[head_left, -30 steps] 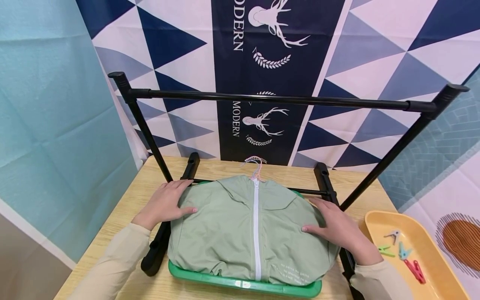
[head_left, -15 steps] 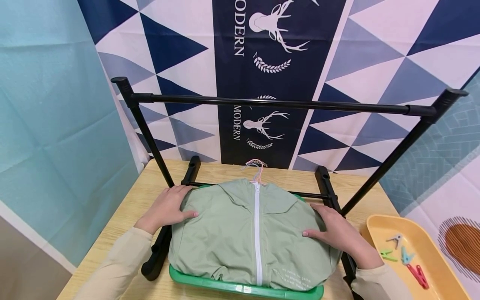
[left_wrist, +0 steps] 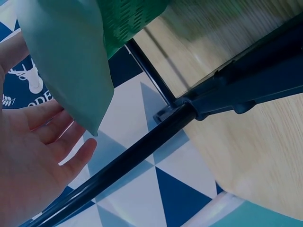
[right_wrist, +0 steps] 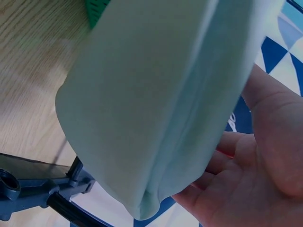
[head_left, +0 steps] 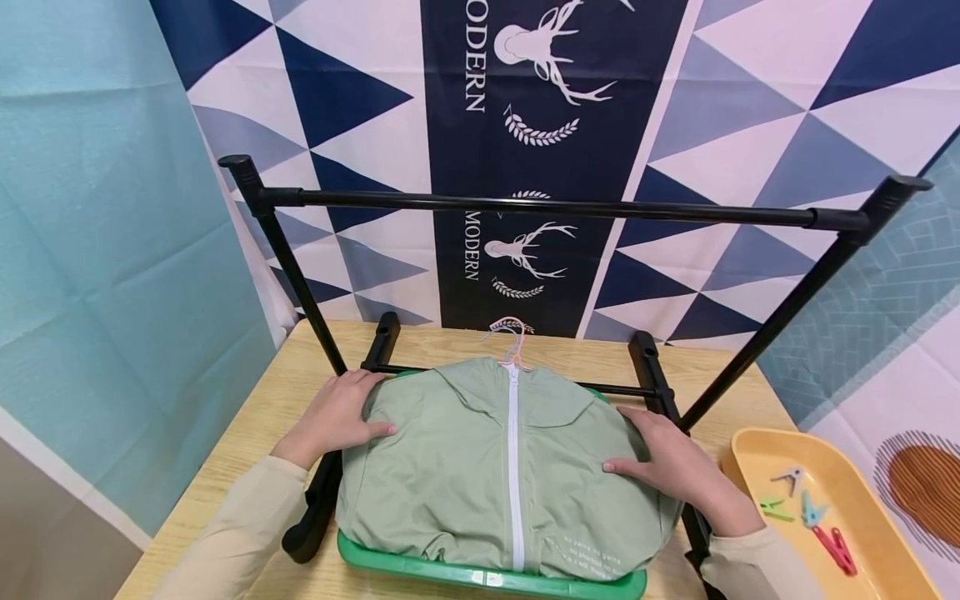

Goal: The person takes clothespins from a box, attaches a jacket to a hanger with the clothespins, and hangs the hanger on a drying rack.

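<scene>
A light green zip-up jacket [head_left: 435,467] with a white zipper lies spread over a green basket [head_left: 480,577], whose rim shows below the hem. At its collar a pink hanger hook [head_left: 521,333] and a bluish hook [head_left: 498,332] stick up. My left hand [head_left: 337,418] rests at the jacket's left shoulder, thumb on top, fingers along the edge. On the opposite shoulder my right hand [head_left: 675,458] lies the same way. From the wrist views, the left fingers [left_wrist: 57,127] and the right fingers [right_wrist: 218,161] reach behind the cloth, extended and only slightly bent.
A black rack with a top bar [head_left: 465,202] stands around the basket on the wooden table [head_left: 247,475]. At the right, a yellow tray [head_left: 847,475] contains several clothespins, among them a red clothespin [head_left: 834,550]. A patterned cloth [head_left: 360,108] hangs behind.
The whole scene sits slightly lower in the head view than a second ago. Both hands keep their places on the jacket.
</scene>
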`<control>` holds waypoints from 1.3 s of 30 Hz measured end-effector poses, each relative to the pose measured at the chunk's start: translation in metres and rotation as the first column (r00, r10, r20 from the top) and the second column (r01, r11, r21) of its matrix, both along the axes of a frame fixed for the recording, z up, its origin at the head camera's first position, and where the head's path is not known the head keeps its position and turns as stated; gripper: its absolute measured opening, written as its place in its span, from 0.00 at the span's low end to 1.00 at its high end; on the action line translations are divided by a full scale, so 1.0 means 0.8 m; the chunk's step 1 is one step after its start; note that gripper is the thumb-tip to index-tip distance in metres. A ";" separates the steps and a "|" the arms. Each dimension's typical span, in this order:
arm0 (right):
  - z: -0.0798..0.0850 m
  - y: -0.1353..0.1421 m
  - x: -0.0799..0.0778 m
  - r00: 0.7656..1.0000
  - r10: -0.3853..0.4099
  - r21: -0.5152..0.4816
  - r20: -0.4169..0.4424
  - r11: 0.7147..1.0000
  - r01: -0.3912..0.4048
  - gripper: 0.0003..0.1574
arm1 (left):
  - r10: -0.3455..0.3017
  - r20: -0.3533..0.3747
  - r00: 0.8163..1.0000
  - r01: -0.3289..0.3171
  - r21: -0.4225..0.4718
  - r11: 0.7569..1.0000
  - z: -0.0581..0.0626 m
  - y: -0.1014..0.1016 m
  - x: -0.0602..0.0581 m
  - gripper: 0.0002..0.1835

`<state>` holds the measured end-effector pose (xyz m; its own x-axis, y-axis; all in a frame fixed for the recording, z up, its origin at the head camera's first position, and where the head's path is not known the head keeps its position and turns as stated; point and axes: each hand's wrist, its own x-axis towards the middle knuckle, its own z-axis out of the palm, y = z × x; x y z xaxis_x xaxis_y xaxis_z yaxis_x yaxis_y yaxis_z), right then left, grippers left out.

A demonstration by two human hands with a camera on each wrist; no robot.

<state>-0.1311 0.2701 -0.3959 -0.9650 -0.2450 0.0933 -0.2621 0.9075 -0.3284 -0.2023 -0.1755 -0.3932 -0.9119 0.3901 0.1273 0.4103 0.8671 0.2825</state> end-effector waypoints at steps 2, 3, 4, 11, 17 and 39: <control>0.000 -0.001 0.000 1.000 0.002 -0.001 0.003 1.000 -0.002 0.54 | 0.000 0.004 1.000 0.000 0.003 1.000 0.001 0.000 0.001 0.41; 0.001 -0.001 0.000 1.000 0.002 -0.001 0.005 1.000 -0.002 0.54 | 0.000 0.006 1.000 0.000 0.004 1.000 0.002 0.000 0.001 0.41; 0.001 -0.002 0.000 1.000 0.001 -0.001 0.005 1.000 -0.001 0.54 | 0.000 0.008 1.000 0.000 0.005 1.000 0.002 0.000 0.001 0.41; 0.003 -0.001 0.000 1.000 -0.005 0.004 -0.003 1.000 0.005 0.54 | -0.011 0.019 1.000 0.011 0.012 1.000 0.003 0.000 0.000 0.41; 0.004 0.001 0.000 1.000 -0.003 0.005 0.004 1.000 0.003 0.55 | -0.020 0.062 0.998 0.018 0.041 0.999 0.001 -0.001 -0.003 0.41; 0.002 0.006 -0.008 0.995 0.071 -0.027 -0.064 0.997 -0.072 0.53 | -0.034 0.097 0.995 0.029 0.054 0.998 0.003 -0.003 -0.007 0.40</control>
